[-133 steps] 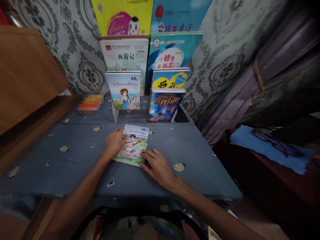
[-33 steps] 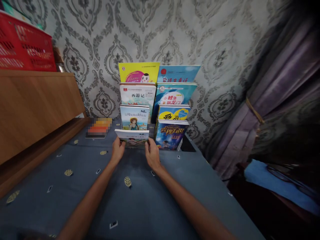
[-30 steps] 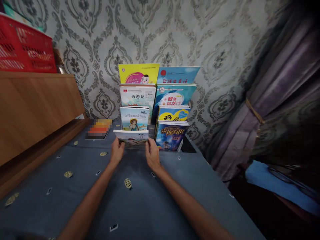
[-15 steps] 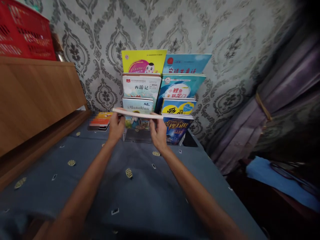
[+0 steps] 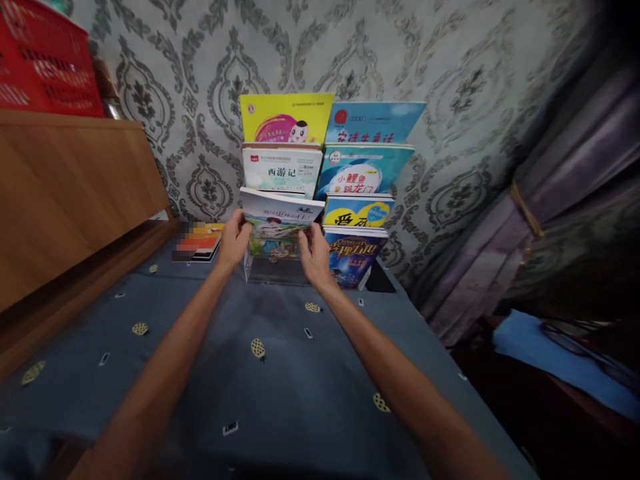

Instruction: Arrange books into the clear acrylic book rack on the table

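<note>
Between my two hands is a thin picture book with a pale top and a drawn figure on its cover. My left hand grips its left edge, and my right hand grips its right edge. The book leans back in front of the left column of a clear tiered rack. Behind it stand a white book and a yellow book. Just right of my right hand is a dark blue book in the rack's lowest right tier.
Higher in the right column are a yellow-and-blue book, a teal book and a blue book. Orange booklets lie at the left by a wooden cabinet. A black flat object lies right of the rack.
The book in my hands has tilted from nearly edge-on to upright, so its cover now shows. It covers the lower left book that was visible before.
</note>
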Demonstrator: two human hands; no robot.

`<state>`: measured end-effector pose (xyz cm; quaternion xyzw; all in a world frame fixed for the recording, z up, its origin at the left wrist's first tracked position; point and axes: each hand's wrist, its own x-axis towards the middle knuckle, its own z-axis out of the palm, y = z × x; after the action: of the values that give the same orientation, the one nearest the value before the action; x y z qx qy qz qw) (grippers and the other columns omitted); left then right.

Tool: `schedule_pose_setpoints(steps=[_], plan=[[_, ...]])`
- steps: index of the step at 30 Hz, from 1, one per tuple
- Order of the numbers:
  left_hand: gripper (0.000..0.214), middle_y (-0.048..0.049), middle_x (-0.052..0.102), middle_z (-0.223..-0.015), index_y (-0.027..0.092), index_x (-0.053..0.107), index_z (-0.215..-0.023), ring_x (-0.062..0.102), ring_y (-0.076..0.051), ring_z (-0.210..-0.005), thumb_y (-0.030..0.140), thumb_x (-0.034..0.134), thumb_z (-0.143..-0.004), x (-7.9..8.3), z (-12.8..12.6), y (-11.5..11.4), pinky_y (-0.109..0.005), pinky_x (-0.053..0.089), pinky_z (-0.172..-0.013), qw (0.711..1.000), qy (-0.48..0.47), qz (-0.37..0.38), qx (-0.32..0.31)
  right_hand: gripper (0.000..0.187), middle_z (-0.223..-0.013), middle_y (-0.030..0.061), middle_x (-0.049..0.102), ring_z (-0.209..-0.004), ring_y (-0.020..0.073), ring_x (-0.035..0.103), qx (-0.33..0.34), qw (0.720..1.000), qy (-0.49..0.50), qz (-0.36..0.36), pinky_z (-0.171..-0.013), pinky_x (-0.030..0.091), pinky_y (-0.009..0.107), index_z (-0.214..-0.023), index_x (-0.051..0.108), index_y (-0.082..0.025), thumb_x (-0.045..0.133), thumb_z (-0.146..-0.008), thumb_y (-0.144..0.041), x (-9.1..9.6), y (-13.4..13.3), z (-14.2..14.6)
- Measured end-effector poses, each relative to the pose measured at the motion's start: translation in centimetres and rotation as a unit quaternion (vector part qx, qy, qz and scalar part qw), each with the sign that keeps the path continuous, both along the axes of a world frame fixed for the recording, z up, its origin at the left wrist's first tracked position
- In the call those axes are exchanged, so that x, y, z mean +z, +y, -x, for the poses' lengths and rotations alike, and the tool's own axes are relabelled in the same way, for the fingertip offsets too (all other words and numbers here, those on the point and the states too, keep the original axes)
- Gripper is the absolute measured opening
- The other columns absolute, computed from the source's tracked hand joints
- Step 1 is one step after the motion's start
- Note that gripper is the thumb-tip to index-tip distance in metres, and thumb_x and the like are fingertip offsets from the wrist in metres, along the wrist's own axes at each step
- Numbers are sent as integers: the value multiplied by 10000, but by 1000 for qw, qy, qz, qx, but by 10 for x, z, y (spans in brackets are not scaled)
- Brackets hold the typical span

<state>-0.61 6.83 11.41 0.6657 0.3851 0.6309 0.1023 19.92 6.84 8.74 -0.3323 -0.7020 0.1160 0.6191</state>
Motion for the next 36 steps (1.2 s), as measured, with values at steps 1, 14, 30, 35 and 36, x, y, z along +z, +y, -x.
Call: schedule_pose_setpoints(steps=[1, 14, 30, 35, 36], plan=[[155, 8, 569, -788, 205, 531, -838, 544, -137, -754, 76, 451, -809, -2, 2, 3, -245, 474, -688, 1000, 3, 1, -2, 206, -962, 81, 652, -860, 240, 621, -4, 1000, -7, 2, -790, 520, 434, -1046, 494, -253, 394, -990, -424, -1, 2, 0], [101, -37, 553, -856, 223, 533, -849, 560, -211, -894, 133, 499, -880, -17, 5, 22, -360, 471, -857, 991, 69, -25, 113, 148, -959, 114, 618, -902, 277, 599, -76, 992, -86, 53, -846, 506, 479, -1001, 508, -217, 514, -862, -268, -5, 31, -2], [67, -11, 565, -746, 214, 526, -823, 558, -199, -752, 149, 538, -832, -4, 7, 18, -333, 428, -785, 981, 113, 4, 158, 309, -1000, 142, 585, -965, 292, 557, -97, 988, -117, 24, -888, 477, 498, -1127, 515, -177, 439, -829, -147, 1, 31, -3], [85, -9, 580, -751, 213, 535, -818, 571, -184, -744, 129, 532, -831, -7, 7, 19, -324, 448, -772, 985, 99, -1, 140, 320, -1004, 115, 569, -962, 276, 542, -91, 989, -115, -12, -880, 474, 481, -1169, 507, -223, 431, -867, -148, 4, 29, -7], [81, -8, 581, -752, 213, 537, -822, 575, -184, -746, 134, 532, -834, -8, 7, 20, -323, 454, -772, 986, 94, -2, 135, 333, -1010, 114, 567, -970, 278, 540, -93, 989, -114, -18, -887, 471, 484, -1186, 503, -226, 428, -872, -147, 5, 29, -7]])
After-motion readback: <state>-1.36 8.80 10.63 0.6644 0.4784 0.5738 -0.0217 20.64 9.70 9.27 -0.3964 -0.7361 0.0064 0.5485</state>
